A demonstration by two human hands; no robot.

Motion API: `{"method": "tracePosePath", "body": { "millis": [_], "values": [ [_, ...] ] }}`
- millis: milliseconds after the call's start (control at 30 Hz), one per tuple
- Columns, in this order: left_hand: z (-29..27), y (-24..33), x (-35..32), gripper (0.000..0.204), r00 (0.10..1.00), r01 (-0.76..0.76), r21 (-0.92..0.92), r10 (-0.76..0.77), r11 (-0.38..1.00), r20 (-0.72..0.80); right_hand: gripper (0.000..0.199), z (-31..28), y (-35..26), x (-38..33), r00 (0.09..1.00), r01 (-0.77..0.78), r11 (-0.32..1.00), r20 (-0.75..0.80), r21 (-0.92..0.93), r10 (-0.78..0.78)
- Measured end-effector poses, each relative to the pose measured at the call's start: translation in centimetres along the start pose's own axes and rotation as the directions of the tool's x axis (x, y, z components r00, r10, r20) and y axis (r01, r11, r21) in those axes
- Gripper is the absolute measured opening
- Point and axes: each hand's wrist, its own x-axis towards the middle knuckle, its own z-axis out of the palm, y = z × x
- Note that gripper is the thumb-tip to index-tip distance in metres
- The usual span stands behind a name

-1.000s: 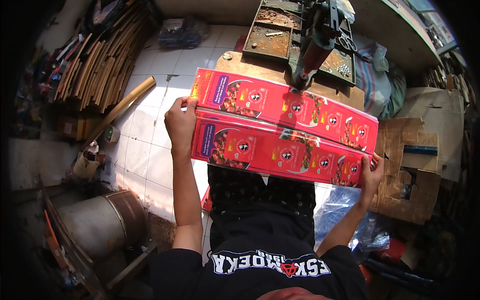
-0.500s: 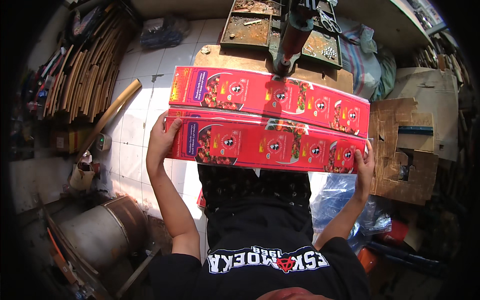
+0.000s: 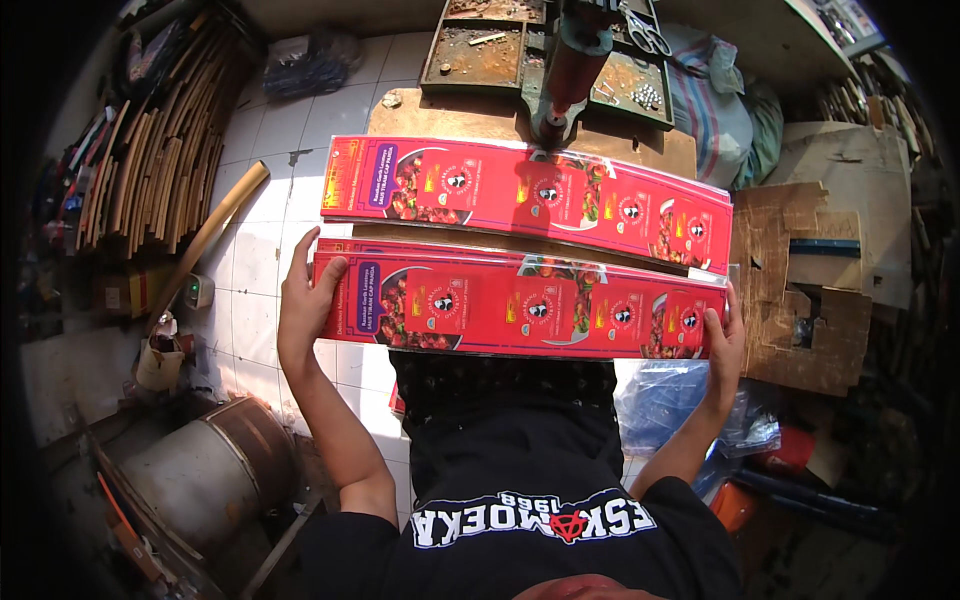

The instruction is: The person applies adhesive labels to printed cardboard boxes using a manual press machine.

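A long stack of red printed strips, with food pictures and a clear glossy edge, is held level in front of me. My left hand grips its left end, thumb on top. At the right end my right hand grips it the same way, fingers behind the edge. Just beyond lies a second stack of red printed strips on a wooden board, beneath a red and dark green upright press. A narrow gap parts the two stacks.
Trays with small metal bits flank the press, and scissors lie at the right one. Cut brown cardboard and clear plastic sit to the right. A metal drum and a cardboard tube stand left.
Both hands have drawn the near stack slightly toward me, widening the gap to the far stack. The whole view has shifted a little.
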Motion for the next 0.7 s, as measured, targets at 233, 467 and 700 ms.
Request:
{"method": "tracePosePath", "body": {
  "millis": [233, 467, 700],
  "values": [
    [0.5, 0.6, 0.8, 0.064, 0.999, -0.038, -0.002, 0.038, 0.999, -0.017, 0.06, 1.1, -0.2, -1.0, 0.996, 0.049, 0.999, -0.078, -0.002, -0.049],
    [0.7, 0.0, 1.4, 0.064, 0.999, -0.019, -0.05, 0.017, 0.999, -0.045, 0.058, 1.6, -0.2, 1.7, 0.99, 0.084, 0.996, -0.118, 0.02, -0.081],
    [0.6, 0.0, 1.4, 0.062, 1.0, -0.011, -0.022, 0.01, 1.0, -0.011, 0.057, 1.5, 0.1, 1.8, 0.99, 0.101, 0.995, -0.104, 0.006, -0.099]
  ]
}}
